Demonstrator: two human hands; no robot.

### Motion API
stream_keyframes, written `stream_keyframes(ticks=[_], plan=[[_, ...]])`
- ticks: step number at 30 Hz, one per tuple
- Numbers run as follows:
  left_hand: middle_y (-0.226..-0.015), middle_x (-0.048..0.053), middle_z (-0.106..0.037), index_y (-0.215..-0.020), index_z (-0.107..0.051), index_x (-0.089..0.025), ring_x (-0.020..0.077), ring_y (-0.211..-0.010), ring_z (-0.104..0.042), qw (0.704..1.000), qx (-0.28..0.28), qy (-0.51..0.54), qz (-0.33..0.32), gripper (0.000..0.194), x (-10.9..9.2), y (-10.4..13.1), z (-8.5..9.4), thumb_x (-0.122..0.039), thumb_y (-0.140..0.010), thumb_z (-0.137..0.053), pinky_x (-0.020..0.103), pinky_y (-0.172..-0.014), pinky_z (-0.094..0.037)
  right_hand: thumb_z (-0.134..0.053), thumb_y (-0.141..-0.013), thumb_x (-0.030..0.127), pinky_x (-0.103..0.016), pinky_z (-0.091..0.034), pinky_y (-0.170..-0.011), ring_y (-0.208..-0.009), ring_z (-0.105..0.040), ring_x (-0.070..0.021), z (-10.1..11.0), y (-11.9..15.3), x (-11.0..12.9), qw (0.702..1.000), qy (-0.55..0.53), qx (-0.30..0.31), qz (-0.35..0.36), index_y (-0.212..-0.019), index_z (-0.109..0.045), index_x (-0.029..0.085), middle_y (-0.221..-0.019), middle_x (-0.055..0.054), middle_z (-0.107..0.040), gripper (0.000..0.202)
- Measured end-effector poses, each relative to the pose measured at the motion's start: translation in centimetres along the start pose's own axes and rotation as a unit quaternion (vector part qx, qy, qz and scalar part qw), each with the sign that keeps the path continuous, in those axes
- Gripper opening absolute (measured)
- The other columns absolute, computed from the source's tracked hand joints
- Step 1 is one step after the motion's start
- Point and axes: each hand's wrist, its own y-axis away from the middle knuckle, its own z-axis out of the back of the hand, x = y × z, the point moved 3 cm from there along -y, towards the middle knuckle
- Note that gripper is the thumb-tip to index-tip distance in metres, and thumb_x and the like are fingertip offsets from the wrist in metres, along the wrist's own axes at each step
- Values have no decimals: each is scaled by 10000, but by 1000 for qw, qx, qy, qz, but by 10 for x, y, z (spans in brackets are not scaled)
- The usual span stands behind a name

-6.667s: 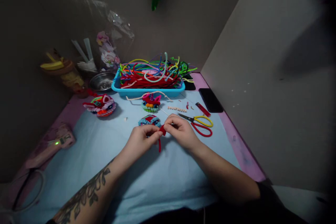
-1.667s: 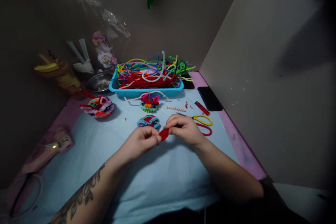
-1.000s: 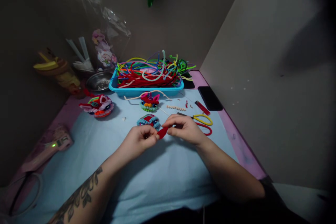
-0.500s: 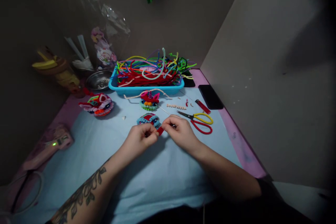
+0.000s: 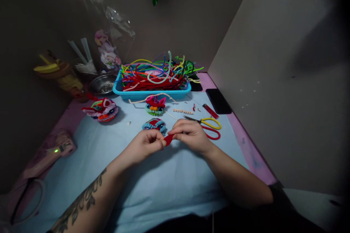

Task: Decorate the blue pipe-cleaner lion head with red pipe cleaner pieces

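Between my two hands is a small red piece (image 5: 168, 139), pinched at both ends above the blue cloth. My left hand (image 5: 149, 143) grips its left end between thumb and fingers. At its right end my right hand (image 5: 190, 134) is closed, thumb against fingertips. Just behind them lies a blue and red crocheted-looking piece (image 5: 154, 125), partly covered by my fingers. Farther back sits a small red and green lion-like head (image 5: 155, 105) with a pale cord behind it. Scissors (image 5: 209, 123) with one yellow and one red handle lie right of my right hand.
A blue tray (image 5: 155, 95) heaped with coloured cords stands at the back, beside a metal bowl (image 5: 102, 85). A finished-looking colourful head (image 5: 102, 110) is at left. A red lighter (image 5: 210, 111) and black phone (image 5: 218, 101) lie at right.
My right hand has turned slightly, its fingers now flatter over the thumb. More of the red piece shows between my hands, and it has tilted.
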Motion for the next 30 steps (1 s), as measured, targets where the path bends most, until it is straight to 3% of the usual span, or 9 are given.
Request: stream_keyframes(ticks=[4,8,11,19,26,30], plan=[[-502,-64,-397,-655,-542,-160,63,-461,-303,1000,2,-10,-1,231,2,0,1,-375,-734,-573,197,-454,-241,-685,-770,312,-291,-497,-681,-714,-613,-150,1,0,2,1000,2,-11,14,-819,-742,246,-768,-39,-674,99],[-566,-31,-466,-660,-556,-154,90,-534,-380,996,-43,-62,-45,211,-1,1,4,-348,-743,-562,213,-510,-295,-688,-757,349,-249,-472,-602,-771,-611,-156,0,-2,-1,998,-9,16,-61,-905,-723,217,-867,-56,-661,202],[-610,-5,-525,-647,-564,-155,114,-590,-440,989,-64,-114,-76,189,-5,2,4,-315,-748,-551,225,-552,-334,-664,-768,322,-235,-449,-573,-725,-603,-146,-4,-2,-2,994,-10,25,-104,-803,-713,183,-796,-47,-651,152],[-597,-16,-487,-631,-511,-158,108,-573,-411,987,-78,-117,-77,192,-4,0,2,-305,-754,-525,222,-541,-322,-589,-774,185,-244,-398,-558,-608,-524,-117,-11,0,10,991,96,-79,-54,-633,-643,185,-644,-6,-562,151],[-603,-19,-487,-650,-525,-155,106,-577,-414,985,-74,-134,-83,213,0,-1,1,-321,-783,-523,220,-547,-328,-655,-733,246,-249,-439,-639,-711,-584,-138,-9,-3,-3,987,-26,2,-161,-766,-696,167,-754,-27,-648,95],[-634,-7,-514,-665,-535,-151,113,-602,-440,980,-78,-161,-91,241,-1,-2,-1,-347,-805,-518,221,-556,-336,-660,-735,282,-242,-416,-617,-646,-547,-118,-11,-1,-6,979,-48,7,-200,-710,-680,156,-682,-6,-625,130]])
